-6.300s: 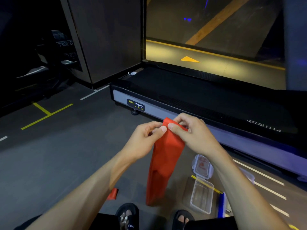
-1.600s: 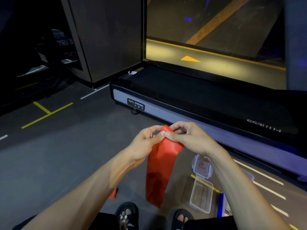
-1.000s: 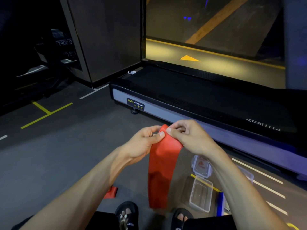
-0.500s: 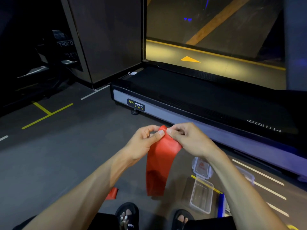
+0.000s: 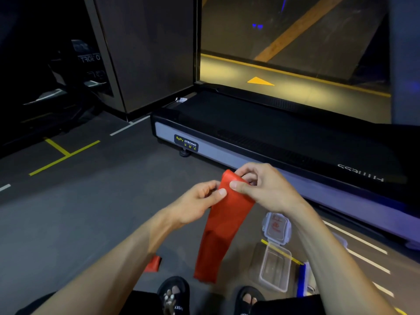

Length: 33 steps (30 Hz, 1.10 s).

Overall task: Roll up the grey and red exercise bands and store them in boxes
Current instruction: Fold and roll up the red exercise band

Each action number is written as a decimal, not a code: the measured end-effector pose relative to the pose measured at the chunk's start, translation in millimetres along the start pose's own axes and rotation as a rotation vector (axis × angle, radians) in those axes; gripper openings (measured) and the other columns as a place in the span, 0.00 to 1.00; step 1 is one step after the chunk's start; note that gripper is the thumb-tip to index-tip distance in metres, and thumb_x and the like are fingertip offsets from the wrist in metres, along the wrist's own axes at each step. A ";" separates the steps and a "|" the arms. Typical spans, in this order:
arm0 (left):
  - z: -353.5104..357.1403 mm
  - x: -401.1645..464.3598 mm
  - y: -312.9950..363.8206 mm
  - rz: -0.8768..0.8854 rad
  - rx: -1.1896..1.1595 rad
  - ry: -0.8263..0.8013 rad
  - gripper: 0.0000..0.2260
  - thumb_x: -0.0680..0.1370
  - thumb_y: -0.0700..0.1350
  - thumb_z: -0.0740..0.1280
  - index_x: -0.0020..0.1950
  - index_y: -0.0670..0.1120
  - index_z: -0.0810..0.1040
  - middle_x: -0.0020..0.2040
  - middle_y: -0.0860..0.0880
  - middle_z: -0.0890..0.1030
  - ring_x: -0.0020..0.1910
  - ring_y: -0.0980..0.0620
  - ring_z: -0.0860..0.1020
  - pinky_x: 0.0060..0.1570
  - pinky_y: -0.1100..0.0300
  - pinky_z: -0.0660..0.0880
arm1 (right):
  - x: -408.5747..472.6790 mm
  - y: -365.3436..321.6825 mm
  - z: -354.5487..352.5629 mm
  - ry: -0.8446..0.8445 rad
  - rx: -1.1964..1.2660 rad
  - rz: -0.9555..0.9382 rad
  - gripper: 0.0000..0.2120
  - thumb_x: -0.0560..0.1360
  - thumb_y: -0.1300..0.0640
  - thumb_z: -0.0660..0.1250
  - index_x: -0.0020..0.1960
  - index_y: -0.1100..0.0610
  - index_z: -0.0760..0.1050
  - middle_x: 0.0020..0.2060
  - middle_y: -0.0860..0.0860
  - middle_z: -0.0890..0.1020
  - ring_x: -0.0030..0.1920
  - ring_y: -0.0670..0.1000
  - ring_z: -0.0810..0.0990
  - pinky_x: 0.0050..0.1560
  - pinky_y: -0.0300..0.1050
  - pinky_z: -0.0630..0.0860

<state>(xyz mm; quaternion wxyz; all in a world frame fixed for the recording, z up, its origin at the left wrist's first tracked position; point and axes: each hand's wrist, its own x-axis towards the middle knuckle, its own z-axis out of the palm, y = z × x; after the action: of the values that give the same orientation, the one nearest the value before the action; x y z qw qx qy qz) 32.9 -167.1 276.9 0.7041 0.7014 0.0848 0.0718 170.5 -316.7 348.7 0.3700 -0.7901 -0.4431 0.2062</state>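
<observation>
Red exercise band (image 5: 225,226) hanging in mid-air above the floor (image 5: 91,214), top end pinched by left hand (image 5: 200,204) and right hand (image 5: 266,186), fingers curled together, open clear box (image 5: 275,268) below right, band tail swung slightly right since a moment ago

A dark label (image 5: 186,143) on the grey side rail of the treadmill (image 5: 250,137) read "BODY STRONG", with smaller yellow characters beneath too small to read. Pale lettering (image 5: 360,176) on the treadmill's black deck appeared upside down and seemed to say "FITNESS". A sandal strap (image 5: 179,308) bore "EVERY".
</observation>
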 end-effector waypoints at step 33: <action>-9.8 7.3 -5.3 0.118 0.151 0.156 0.08 0.83 0.42 0.67 0.44 0.43 0.78 0.32 0.51 0.74 0.31 0.53 0.69 0.34 0.58 0.66 | 8.8 8.1 13.0 -0.002 0.042 0.014 0.06 0.81 0.52 0.67 0.49 0.53 0.81 0.27 0.44 0.79 0.29 0.42 0.74 0.38 0.46 0.72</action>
<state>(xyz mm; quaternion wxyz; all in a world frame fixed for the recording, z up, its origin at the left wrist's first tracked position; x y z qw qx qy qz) 37.8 -156.0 271.5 0.6349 0.7486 0.1031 0.1609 171.1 -306.7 334.1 0.3844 -0.7851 -0.4335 0.2187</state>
